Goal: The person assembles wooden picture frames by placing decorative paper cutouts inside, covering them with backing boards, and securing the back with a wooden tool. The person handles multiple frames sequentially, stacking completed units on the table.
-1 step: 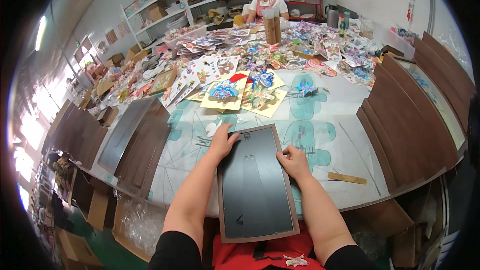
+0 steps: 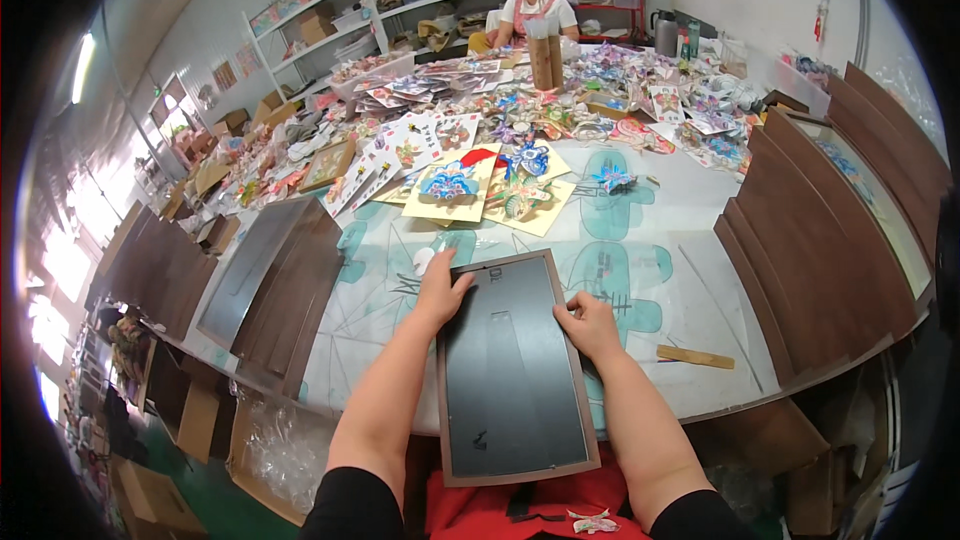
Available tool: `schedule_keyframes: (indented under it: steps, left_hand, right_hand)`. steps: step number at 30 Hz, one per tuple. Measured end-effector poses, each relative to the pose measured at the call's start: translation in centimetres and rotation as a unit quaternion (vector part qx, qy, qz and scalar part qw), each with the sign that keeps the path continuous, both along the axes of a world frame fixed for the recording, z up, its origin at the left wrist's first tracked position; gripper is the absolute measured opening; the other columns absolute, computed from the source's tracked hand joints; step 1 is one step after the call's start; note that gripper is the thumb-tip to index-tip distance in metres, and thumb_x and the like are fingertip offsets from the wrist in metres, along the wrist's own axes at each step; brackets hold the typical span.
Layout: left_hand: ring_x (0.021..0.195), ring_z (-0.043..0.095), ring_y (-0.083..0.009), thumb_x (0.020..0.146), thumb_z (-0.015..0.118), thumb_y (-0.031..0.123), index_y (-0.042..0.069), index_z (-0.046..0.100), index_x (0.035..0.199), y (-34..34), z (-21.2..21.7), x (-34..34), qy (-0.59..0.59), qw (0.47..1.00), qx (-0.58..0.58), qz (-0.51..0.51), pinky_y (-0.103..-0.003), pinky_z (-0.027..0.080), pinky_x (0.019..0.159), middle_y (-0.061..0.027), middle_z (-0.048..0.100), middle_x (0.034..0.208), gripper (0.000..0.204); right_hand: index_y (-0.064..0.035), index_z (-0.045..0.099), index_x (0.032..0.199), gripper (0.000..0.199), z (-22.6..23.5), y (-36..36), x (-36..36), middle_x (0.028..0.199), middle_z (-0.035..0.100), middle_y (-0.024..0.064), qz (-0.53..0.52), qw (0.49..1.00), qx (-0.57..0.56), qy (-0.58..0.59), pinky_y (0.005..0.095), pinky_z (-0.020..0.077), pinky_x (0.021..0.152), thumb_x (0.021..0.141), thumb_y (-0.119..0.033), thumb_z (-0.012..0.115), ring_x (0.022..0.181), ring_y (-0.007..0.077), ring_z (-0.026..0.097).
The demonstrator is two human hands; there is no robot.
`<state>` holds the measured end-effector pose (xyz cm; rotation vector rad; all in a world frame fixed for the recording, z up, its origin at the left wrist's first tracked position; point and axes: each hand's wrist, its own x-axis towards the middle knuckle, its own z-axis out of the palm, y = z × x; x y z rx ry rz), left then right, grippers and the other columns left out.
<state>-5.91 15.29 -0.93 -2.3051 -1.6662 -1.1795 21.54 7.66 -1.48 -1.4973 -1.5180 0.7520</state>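
A picture frame (image 2: pixel 515 370) with a brown rim and dark grey backing lies back side up, its near end jutting past the table edge towards my lap. At its upper left edge is my left hand (image 2: pixel 438 290), thumb over the rim and fingers along the outer side. My right hand (image 2: pixel 588 322) is closed on the right rim, with the fingers curled and partly hidden. Beyond the frame, cream cards with a blue flower-like ornament (image 2: pixel 447 183) and a green one (image 2: pixel 524 202) overlap each other. A small blue ornament (image 2: pixel 612 176) lies further right.
Brown frames stand in rows at the right (image 2: pixel 800 250) and left (image 2: pixel 290 285). A wooden strip (image 2: pixel 695 356) and a thin rod (image 2: pixel 715 310) lie right of my hand. Heaped colourful pieces cover the far table, where another person (image 2: pixel 537 15) sits. Cardboard boxes (image 2: pixel 155 495) stand below left.
My left hand has shifted very slightly at the frame's upper left edge. The right hand and the frame look the same.
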Motion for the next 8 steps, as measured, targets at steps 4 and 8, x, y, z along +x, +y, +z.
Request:
schedule_keyframes:
  steps: [4,8]
  left_hand:
    - [0.108,0.059,-0.0329,0.088,0.058,0.016,-0.002,0.048,0.128,-5.1,-0.6,-0.3,-0.153,0.974,-0.161,0.052,-0.036,0.044,0.093,-0.0228,0.06,0.117,0.045]
    - [0.102,0.061,-0.0392,0.086,0.058,0.017,-0.001,0.048,0.129,-6.2,-0.7,-0.7,-0.219,0.959,-0.174,0.055,-0.041,0.047,0.087,-0.0268,0.061,0.112,0.048]
  right_hand:
    - [-0.0006,0.064,0.078,0.035,-0.7,0.3,0.2,0.063,0.062,0.0139,-0.016,1.0,0.022,-0.008,0.0381,0.0475,0.058,0.075,-0.035,0.07,0.061,0.0301,0.062]
    - [-0.0012,0.064,0.08,0.034,-0.2,0.0,-0.1,0.064,0.063,0.014,-0.008,0.999,0.022,-0.021,0.0384,0.0481,0.059,0.076,-0.034,0.069,0.062,0.0299,0.063]
